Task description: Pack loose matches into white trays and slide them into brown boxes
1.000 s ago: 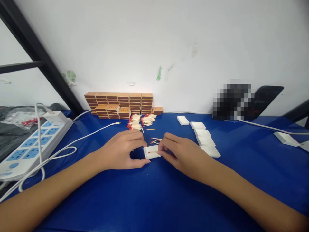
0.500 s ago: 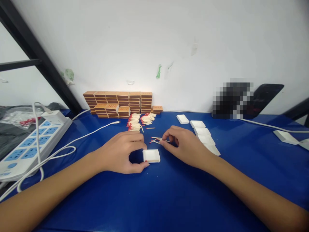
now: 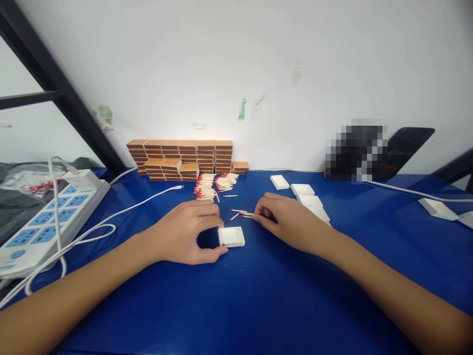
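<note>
A white matchbox tray point(image 3: 231, 235) lies open side up on the blue table, with a match point(image 3: 231, 244) along its near side. My left hand point(image 3: 192, 231) curls round the tray's left end, thumb at the near corner and fingers at the far one. To the right, my right hand point(image 3: 283, 217) pinches the right ends of matches point(image 3: 248, 215) whose red heads point left. A few loose matches point(image 3: 235, 216) lie beside them. Behind are two piles of red-headed matches point(image 3: 205, 187).
Brown matchboxes point(image 3: 170, 153) stand stacked by the wall. More white trays point(image 3: 310, 201) lie at the right, behind my right forearm. A power strip point(image 3: 48, 222) with white cables is at the left. A dark phone point(image 3: 410, 150) leans at the back right.
My right hand has moved slightly right, its fingertips now at the right ends of the matches. The left hand and the tray have hardly moved.
</note>
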Motion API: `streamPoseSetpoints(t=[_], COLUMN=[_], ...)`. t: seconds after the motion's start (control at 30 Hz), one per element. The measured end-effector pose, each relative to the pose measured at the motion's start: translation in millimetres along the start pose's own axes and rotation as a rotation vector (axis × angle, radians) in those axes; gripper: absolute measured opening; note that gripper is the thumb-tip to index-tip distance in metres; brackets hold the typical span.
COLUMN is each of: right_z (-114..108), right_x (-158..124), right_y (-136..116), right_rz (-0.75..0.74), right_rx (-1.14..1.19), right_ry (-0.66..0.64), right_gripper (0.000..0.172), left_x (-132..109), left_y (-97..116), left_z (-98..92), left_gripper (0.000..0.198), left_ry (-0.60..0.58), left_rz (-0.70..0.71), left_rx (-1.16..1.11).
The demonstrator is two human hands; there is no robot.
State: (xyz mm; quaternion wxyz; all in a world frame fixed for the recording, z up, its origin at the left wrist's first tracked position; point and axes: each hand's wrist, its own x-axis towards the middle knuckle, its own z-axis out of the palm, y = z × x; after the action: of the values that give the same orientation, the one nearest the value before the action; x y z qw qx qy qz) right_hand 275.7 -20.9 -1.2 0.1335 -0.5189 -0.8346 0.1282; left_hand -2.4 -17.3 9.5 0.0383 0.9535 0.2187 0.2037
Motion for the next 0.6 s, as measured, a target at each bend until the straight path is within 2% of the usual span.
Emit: streamPoseSetpoints(t=[0.6], right_z=[1.7], right_x=[0.1], right_y=[6.3], right_rz=[-0.037], right_rx=[-0.014], right_ry=[0.042], right_gripper=[0.008], left_x=[-0.6], left_y=[-1.8], left_z=[-0.2], left_gripper=[0.024], left_ry=[-0.002], left_rz=[-0.013], left_rx=[0.015])
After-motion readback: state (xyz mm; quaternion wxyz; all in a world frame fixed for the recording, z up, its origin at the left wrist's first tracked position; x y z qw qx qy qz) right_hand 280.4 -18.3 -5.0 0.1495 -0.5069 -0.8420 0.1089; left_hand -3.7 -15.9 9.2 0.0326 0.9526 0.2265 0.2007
